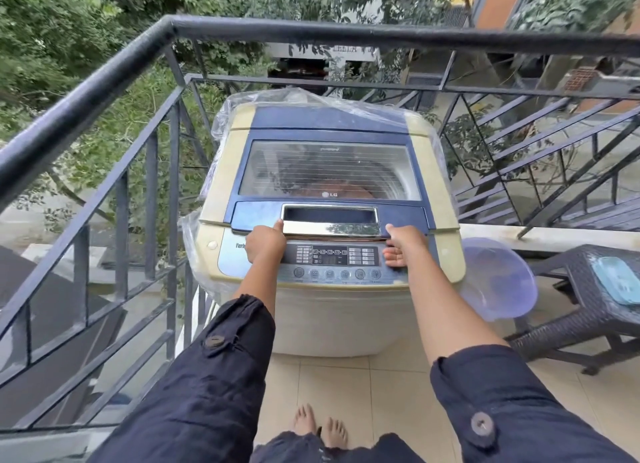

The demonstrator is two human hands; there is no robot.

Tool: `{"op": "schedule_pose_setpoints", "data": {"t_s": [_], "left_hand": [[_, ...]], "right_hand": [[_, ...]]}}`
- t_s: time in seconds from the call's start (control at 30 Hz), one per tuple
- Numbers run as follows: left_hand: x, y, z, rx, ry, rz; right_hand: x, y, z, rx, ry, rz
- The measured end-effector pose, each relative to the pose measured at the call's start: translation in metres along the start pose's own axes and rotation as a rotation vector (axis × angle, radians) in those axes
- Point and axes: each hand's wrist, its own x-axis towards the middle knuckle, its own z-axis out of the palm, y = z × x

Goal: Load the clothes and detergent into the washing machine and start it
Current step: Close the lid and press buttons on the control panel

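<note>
A cream and blue top-loading washing machine (329, 320) stands in front of me with its blue lid (329, 120) down. Through the lid's window (329, 168) I see the drum and a dim reddish-brown shape inside. My left hand (265, 243) is curled at the left end of the chrome lid handle (332, 228), thumb on it. At the handle's right end my right hand (403, 246) has its thumb on top of the lid's front edge and its fingers curled beneath. The control panel (330, 255) with its row of round buttons lies between my hands. No detergent is in sight.
Clear plastic wrap (221, 123) hangs around the machine's back and left side. A black metal railing (104, 78) encloses the balcony at left and behind. A pale purple basin (498, 282) sits at the machine's right, beside a dark wicker table (571, 289) bearing a light blue container (620, 282).
</note>
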Motion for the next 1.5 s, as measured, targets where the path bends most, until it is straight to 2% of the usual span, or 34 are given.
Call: {"op": "schedule_pose_setpoints", "data": {"t_s": [0.47, 0.67, 0.8, 0.9, 1.03, 1.27, 1.5], "left_hand": [[-0.009, -0.003, 0.006, -0.058, 0.062, -0.027], [-0.017, -0.008, 0.012, -0.086, 0.103, 0.011], [-0.024, -0.016, 0.016, -0.21, 0.174, 0.107], [-0.031, -0.024, 0.018, -0.253, 0.217, 0.231], [-0.032, -0.034, 0.022, -0.222, 0.251, 0.326], [-0.033, -0.045, 0.022, -0.092, 0.293, 0.317], [-0.032, -0.058, 0.027, 0.023, 0.246, 0.419]], "right_hand": [[-0.008, 0.008, 0.001, -0.098, 0.128, -0.09], [-0.015, 0.014, 0.005, -0.136, 0.231, -0.184], [-0.017, 0.017, 0.011, -0.167, 0.255, -0.228], [-0.041, 0.015, 0.01, -0.256, 0.268, -0.323], [-0.069, 0.025, 0.017, -0.353, 0.299, -0.548], [-0.093, 0.065, 0.059, -0.626, 0.235, -0.908], [-0.112, 0.082, 0.076, -0.76, 0.175, -0.865]]}}
